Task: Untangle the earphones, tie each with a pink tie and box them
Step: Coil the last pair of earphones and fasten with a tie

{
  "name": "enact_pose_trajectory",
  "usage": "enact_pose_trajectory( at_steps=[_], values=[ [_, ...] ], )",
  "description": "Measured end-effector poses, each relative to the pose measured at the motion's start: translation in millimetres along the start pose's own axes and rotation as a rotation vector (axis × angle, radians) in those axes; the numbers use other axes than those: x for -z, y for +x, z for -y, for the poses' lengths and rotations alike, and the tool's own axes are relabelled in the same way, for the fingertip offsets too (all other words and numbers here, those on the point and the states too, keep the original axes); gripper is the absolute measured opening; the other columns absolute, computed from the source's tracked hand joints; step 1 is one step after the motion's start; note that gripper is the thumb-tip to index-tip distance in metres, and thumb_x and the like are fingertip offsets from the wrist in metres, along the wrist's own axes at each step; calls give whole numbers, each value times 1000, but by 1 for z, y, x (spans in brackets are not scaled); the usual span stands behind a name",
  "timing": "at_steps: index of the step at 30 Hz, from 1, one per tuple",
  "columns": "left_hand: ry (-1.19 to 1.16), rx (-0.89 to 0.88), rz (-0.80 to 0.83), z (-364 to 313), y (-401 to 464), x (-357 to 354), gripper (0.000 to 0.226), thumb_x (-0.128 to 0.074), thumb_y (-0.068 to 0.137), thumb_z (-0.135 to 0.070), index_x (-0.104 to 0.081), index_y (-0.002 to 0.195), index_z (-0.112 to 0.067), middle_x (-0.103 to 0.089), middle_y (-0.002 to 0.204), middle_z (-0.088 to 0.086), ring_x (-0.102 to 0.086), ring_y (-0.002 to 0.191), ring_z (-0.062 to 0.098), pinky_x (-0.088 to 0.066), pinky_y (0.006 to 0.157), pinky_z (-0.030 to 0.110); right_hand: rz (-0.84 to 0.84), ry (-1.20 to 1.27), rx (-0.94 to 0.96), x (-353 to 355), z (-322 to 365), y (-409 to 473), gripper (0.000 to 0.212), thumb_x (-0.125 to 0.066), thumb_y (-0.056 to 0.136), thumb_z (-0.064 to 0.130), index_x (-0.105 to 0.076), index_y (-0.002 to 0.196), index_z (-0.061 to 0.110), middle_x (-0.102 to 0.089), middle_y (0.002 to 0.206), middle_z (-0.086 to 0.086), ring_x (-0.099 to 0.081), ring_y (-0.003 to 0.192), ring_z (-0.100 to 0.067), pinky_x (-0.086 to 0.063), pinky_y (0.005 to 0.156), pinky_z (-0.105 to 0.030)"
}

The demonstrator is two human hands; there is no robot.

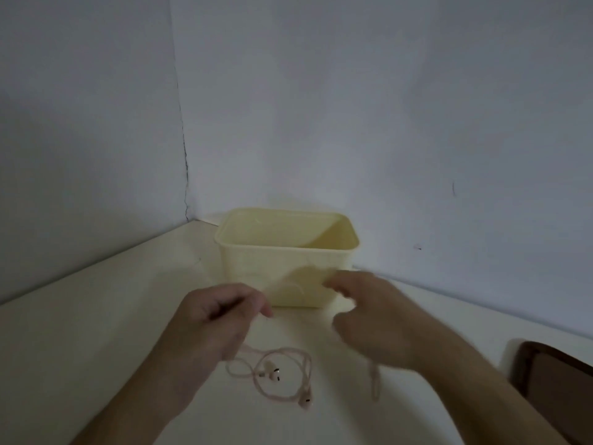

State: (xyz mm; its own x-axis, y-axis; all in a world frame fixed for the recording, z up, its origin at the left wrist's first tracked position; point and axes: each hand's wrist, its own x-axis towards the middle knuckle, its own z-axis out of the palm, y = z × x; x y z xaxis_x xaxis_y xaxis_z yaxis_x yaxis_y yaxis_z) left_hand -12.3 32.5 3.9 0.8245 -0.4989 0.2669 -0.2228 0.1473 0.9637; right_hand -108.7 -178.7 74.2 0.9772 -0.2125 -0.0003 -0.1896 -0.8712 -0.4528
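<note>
Head view, near to far. Nearest you, a pale pink wired earphone set (pixel 276 377) lies on the cream-white tabletop (pixel 96 332) in loose loops, two earbuds visible inside and at the near edge of the loops. At the near right edge a dark brown, rounded-corner object (pixel 555 380) sits partly out of frame. Your left hand (pixel 218 319) is raised just beyond the loops, fingers curled, thumb and forefinger pinching a thin pink cord that runs down to the earphone set on the table. Your right hand (pixel 372 313) is blurred; its fingers appear curled, and a pink cord strand (pixel 373 380) hangs below the wrist, but whether the fingers actually grip it cannot be told. A faint blurred arc of cord shows between your two hands. Beyond the hands stands a pale yellow, open-topped rectangular plastic box (pixel 282 258), upright, near the far corner where two plain grey-white walls (pixel 385 107) meet. Its interior floor is not visible.
</note>
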Motion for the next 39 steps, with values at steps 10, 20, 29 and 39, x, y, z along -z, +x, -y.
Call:
enact_pose_trajectory(
  at_steps=[10, 20, 29, 39],
  values=[
    [208, -87, 3, 0, -4, -6, 45, -79, 74, -53, -76, 64, -9, -42, 49, 0, -32, 49, 12, -22, 49, 23, -8, 253, 280, -22, 25, -6, 20, -59, 101, 21, -71, 85, 20, -57, 66, 12, -53, 62, -3, -40, 58, -18],
    [-196, -51, -39, -2, 5, 13, 54, -86, 69, -46, -53, 58, -5, -20, 59, 6, -19, 53, 17, -20, 50, 28, -625, 531, -85, 24, 1, -6, 41, -58, 89, 15, -29, 61, 18, -25, 54, 5, -23, 51, -13, -23, 48, -28],
    [-126, -99, -32, -6, -1, 1, 32, -80, 85, -33, -77, 87, -1, -44, 57, 12, -40, 57, 23, -31, 60, 36, -276, -7, -120, 10, 5, -8, 35, -56, 89, 16, -72, 120, 20, -71, 119, 5, -68, 102, -15, -57, 79, -25],
    [-11, -71, 44, -12, -4, -11, 19, -77, 91, -25, -81, 78, -12, -64, 65, 8, -49, 60, 16, -39, 52, 21, -140, 166, 294, -33, 37, -8, 8, -61, 104, 28, -66, 99, 26, -65, 81, 14, -59, 75, -1, -46, 66, -19]
  ],
)
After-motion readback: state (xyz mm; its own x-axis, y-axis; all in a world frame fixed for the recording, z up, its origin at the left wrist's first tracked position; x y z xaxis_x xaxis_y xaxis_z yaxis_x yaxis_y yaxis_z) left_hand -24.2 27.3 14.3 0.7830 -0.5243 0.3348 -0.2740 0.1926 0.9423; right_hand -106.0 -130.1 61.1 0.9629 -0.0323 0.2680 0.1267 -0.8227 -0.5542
